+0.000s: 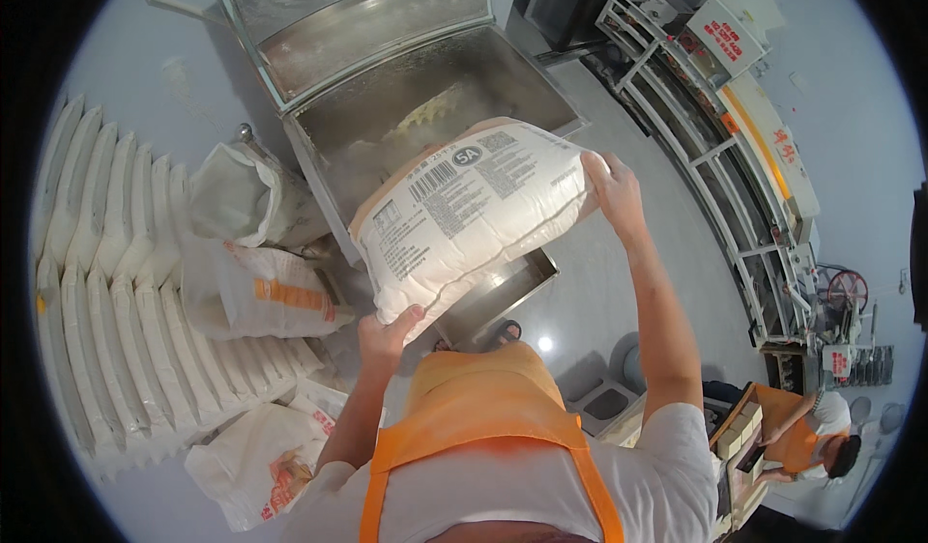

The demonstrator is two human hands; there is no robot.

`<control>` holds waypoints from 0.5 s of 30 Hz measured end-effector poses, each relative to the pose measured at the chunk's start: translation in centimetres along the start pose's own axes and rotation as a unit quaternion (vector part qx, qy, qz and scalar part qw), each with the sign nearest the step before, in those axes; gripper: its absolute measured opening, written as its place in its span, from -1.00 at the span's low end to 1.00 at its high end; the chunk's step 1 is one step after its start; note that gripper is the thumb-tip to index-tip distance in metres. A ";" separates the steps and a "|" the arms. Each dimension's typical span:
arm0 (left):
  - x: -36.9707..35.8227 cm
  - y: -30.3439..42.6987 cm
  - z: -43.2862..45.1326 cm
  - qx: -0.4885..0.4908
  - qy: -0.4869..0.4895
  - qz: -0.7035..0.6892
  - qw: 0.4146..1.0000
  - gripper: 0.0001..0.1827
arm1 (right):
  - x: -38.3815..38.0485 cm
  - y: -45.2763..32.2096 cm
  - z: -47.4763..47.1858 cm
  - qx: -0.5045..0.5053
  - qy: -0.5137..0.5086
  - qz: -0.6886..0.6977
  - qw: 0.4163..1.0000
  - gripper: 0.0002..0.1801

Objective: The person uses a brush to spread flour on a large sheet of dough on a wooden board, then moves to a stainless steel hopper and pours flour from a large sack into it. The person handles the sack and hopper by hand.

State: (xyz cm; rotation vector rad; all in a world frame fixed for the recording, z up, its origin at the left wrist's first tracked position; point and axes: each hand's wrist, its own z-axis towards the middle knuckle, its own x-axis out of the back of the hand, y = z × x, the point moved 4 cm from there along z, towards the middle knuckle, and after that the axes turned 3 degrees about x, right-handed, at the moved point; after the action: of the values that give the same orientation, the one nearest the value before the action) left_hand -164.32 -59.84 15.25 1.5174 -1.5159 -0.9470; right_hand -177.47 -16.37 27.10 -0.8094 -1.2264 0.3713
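Note:
A large, full white sack with printing (471,202) is held up over the near edge of an open stainless steel mixing trough (322,137). My left hand (388,333) grips the sack's lower left corner. At its upper right corner, my right hand (612,181) has hold of the other end. Behind the sack, pale yellow dough-like material (428,114) and white powder lie in the trough. The sack hides the trough's near part. The raised lid (377,28) is dusted with white.
Stacked full sacks (123,275) line the left, beside an open white bag (232,195) and crumpled bags (254,456). A metal tray (536,275) is by my feet. Long framed machinery (710,152) stands right. A co-worker (819,434) works at a table at lower right.

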 end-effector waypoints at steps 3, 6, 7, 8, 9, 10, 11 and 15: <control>0.4 1.1 0.3 0.052 0.013 -0.002 0.999 -0.55 | 0.0 -1.6 1.0 -0.009 -0.004 -0.027 1.000 -0.27; 0.7 1.6 0.5 0.080 0.024 -0.016 0.996 -0.55 | 0.0 -2.6 1.5 -0.013 -0.001 -0.031 0.999 -0.24; 0.7 1.4 0.6 0.110 0.019 -0.018 0.994 -0.55 | 0.1 -2.7 1.7 -0.034 0.003 -0.036 0.999 -0.23; 0.8 1.6 0.7 0.092 0.026 -0.026 0.995 -0.55 | 0.1 -2.9 1.8 -0.027 -0.003 -0.037 0.999 -0.26; 0.8 1.5 0.8 0.097 0.028 -0.026 0.995 -0.54 | 0.2 -3.1 1.9 -0.038 -0.006 -0.044 0.998 -0.28; 0.8 1.4 0.8 0.096 0.024 -0.030 0.995 -0.54 | 0.3 -3.1 1.9 -0.050 -0.009 -0.051 0.997 -0.30; 0.8 1.3 0.9 0.094 0.019 -0.041 0.995 -0.54 | 0.3 -3.4 1.9 -0.040 -0.013 -0.052 0.998 -0.30; 0.3 1.0 1.1 0.055 -0.012 -0.109 0.992 -0.53 | 0.4 -3.6 2.0 -0.028 -0.021 -0.050 0.998 -0.32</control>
State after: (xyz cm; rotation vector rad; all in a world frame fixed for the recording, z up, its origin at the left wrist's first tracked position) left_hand -165.70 -60.15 15.70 1.7837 -1.4601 -1.0235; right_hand -179.78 -17.84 30.23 -0.7879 -1.3171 0.2749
